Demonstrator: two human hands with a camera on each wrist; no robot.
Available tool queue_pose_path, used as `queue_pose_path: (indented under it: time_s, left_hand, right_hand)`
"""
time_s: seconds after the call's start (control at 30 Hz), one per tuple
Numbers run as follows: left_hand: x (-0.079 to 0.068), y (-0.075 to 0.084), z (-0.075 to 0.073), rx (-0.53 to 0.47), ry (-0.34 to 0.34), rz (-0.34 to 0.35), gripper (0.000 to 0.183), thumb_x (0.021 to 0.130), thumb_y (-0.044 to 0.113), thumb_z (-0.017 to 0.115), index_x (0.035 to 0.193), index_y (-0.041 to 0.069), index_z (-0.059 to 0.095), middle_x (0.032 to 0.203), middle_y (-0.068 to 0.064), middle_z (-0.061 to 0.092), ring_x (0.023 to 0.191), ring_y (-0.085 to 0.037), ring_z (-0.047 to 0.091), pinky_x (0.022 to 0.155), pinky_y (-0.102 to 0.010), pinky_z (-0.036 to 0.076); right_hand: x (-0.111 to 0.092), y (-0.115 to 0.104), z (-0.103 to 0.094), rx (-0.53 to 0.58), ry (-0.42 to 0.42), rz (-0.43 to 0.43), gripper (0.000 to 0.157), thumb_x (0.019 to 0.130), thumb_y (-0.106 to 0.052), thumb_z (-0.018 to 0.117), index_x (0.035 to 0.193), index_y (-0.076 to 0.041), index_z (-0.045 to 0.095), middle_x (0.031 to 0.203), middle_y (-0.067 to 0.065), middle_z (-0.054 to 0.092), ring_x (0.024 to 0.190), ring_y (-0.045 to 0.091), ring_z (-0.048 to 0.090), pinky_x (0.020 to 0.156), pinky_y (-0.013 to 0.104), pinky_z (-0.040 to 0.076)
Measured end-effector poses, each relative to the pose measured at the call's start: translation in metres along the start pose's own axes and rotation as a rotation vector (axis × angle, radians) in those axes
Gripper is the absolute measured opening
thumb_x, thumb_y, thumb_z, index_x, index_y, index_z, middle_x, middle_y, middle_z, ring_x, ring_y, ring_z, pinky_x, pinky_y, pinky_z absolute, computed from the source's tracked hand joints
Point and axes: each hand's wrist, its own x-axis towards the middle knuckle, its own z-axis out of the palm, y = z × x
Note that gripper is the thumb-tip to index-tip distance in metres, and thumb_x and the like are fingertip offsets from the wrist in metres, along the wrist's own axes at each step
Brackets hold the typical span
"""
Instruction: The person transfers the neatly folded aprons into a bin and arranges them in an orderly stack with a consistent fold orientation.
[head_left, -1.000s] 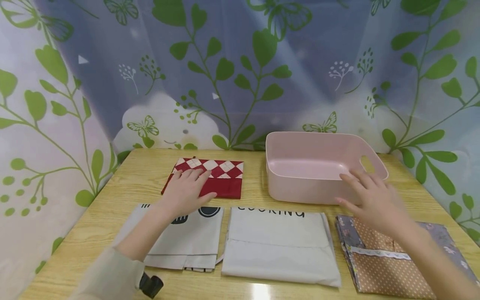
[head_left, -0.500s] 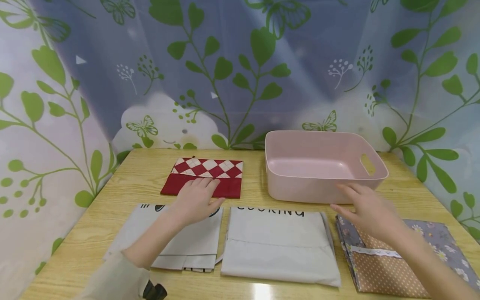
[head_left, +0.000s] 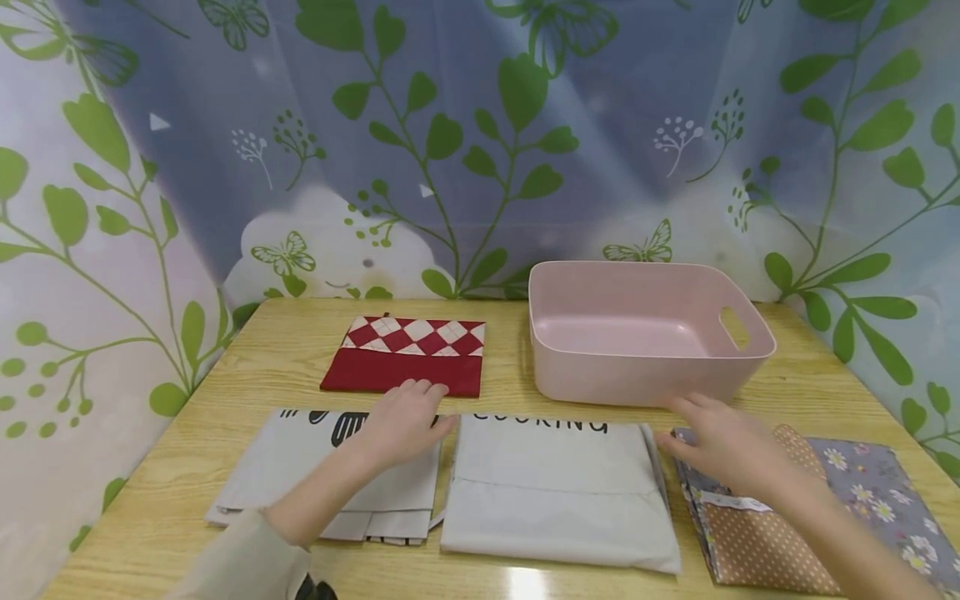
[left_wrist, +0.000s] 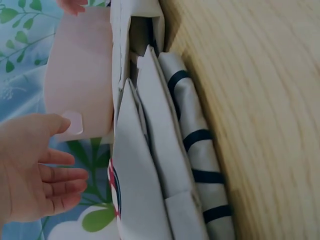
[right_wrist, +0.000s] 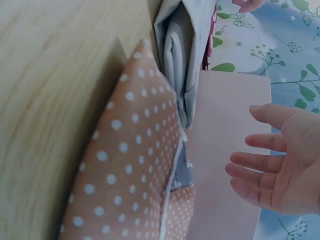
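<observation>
My left hand, its fingers relaxed and holding nothing, hovers over the back right corner of a folded light grey cloth printed with black utensils. In the left wrist view that cloth shows stacked layers and a dark-striped fold. The right hand, also without anything in it, is above the back left part of a folded cloth with brown polka dots and grey daisies. Between the hands lies a folded pale cloth lettered "COOKING". Both palms show with loose fingers in the wrist views.
A pink plastic bin with a handle hole stands at the back right. To its left lies a folded red cloth with a red-and-white diamond band. Leaf-printed fabric hangs behind the wooden table.
Both hands have drawn back toward the near side. The left left its place over the red cloth and drifted slightly right; the right came away from the bin's front. The cloths and bin stayed put.
</observation>
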Motion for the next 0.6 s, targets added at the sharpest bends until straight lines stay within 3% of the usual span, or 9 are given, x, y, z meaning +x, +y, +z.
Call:
queue_pose_path:
  time_s: [0.2, 0.43, 0.6]
  left_hand:
    - [-0.001, 0.006, 0.005, -0.054, 0.006, -0.083, 0.035, 0.086, 0.03, 0.065, 0.104, 0.0, 0.062, 0.09, -0.008, 0.061, 0.08, -0.021, 0.054, 0.068, -0.032, 0.05]
    - [-0.003, 0.013, 0.006, -0.223, -0.071, -0.172, 0.028, 0.088, 0.031, 0.062, 0.088, 0.004, 0.06, 0.07, -0.001, 0.051, 0.061, -0.015, 0.047, 0.049, -0.026, 0.04]
    - [-0.004, 0.015, 0.007, -0.339, -0.11, -0.194, 0.026, 0.089, 0.031, 0.061, 0.09, 0.004, 0.061, 0.073, -0.001, 0.055, 0.062, -0.014, 0.048, 0.051, -0.026, 0.04]
  right_hand:
    - [0.0, -0.001, 0.008, 0.027, -0.029, 0.01, 0.046, 0.084, -0.027, 0.067, 0.122, -0.003, 0.056, 0.112, 0.019, 0.06, 0.094, 0.038, 0.06, 0.072, 0.053, 0.05]
    - [0.0, -0.002, 0.014, 0.128, -0.141, 0.051, 0.049, 0.085, -0.03, 0.067, 0.12, 0.001, 0.056, 0.093, 0.01, 0.065, 0.068, 0.016, 0.06, 0.055, 0.036, 0.051]
    - [-0.001, -0.003, 0.016, 0.199, -0.196, 0.086, 0.05, 0.086, -0.031, 0.065, 0.122, 0.003, 0.053, 0.095, 0.012, 0.064, 0.068, 0.015, 0.059, 0.056, 0.033, 0.05]
